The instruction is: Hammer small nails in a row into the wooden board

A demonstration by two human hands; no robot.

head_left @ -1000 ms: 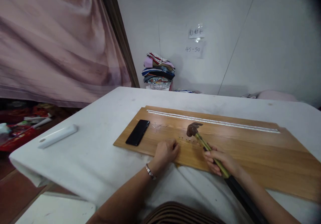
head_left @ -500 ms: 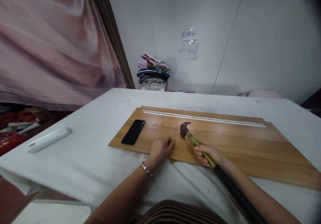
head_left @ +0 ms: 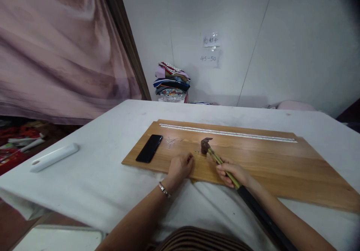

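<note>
A long wooden board lies across the white-covered table. My right hand is closed round the yellow shaft of a hammer, choked up near the head; the dark head rests low over the board. My left hand sits on the board's near edge, fingers curled in a pinch just left of the hammer head; what it pinches is too small to make out. Small loose nails lie on the board beyond it.
A black phone lies on the board's left end. A pale strip runs along the board's far edge. A white oblong object rests on the table's left. Folded clothes are stacked by the wall.
The hammer head has come down and slightly left toward my left hand. The camera view shifted, so the whole scene sits further left than a second ago.
</note>
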